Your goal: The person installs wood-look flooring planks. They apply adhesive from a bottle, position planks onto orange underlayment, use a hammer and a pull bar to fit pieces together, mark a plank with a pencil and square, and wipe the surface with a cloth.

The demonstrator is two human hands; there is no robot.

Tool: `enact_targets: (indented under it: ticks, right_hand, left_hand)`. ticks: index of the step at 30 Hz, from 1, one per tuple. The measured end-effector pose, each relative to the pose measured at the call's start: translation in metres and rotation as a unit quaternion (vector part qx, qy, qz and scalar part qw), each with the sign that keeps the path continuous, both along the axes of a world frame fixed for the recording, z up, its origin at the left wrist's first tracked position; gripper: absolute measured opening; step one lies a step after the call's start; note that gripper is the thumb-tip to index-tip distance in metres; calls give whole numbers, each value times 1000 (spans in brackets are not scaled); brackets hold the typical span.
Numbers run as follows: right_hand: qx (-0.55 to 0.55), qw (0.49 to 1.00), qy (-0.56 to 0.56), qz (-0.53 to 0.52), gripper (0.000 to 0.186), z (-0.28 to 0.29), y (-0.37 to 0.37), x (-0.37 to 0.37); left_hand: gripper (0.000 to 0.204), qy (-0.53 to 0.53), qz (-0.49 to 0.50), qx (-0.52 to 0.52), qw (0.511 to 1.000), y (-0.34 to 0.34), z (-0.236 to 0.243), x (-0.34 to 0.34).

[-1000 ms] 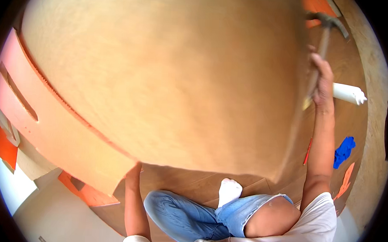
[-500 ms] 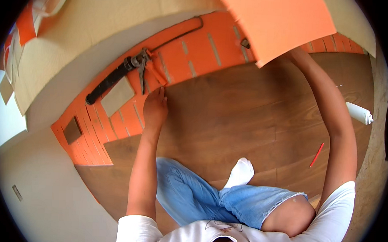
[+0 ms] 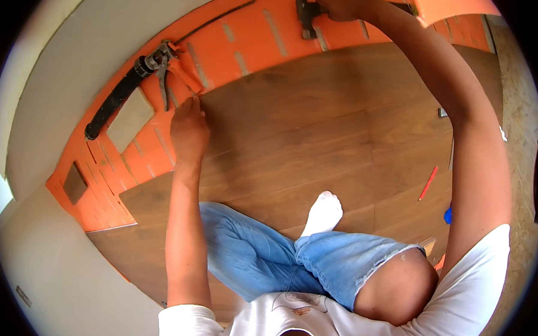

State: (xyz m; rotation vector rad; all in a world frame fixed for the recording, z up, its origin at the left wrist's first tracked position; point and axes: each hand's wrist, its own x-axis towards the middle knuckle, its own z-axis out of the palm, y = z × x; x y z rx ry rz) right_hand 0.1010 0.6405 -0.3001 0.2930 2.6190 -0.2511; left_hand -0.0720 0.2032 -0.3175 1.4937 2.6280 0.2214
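wooden plank edge [image 3: 224, 100] under flat left hand [image 3: 188, 128]; outstretched right hand [image 3: 339, 3], grip closed on hammer [image 3: 304, 13]

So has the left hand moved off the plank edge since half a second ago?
No. The left hand stays pressed at the dark plank edge by the orange underlay.

A dark-headed hammer [image 3: 306, 13] stands head-down on the orange underlay [image 3: 256, 41] beside the brown floorboards [image 3: 319, 128].

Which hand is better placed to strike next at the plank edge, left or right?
Right, probably. The right hand already grips the dark metal hammer over the orange underlay. The left hand is pressed flat on the dark wood plank floor's edge, steadying it.
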Motion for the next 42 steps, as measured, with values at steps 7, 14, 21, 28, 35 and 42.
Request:
enact_targets:
  ticks: [7,14,21,28,35,42]
  right_hand:
    - [-29,999,11,27,22,-8,19,11]
    - [26,997,69,-12,19,-1,2,5]
    - [-33,975,166,-146,36,1,-6,22]
    - [166,950,202,-170,16,-50,-65,14]
    - [64,827,465,-310,26,-27,-152,123]
    - [218,762,441,-422,25,-22,-170,352]
  left_hand:
    - [45,10,-23,10,1000,-5,-9,1]
    - [56,54,16,-40,998,-15,-14,29]
    - [70,-114,-16,-26,993,1,-3,123]
    - [71,-154,-106,-77,979,-37,28,143]
    - [48,-226,-168,-18,959,-64,75,127]
    - [38,-264,164,92,946,-152,70,40]
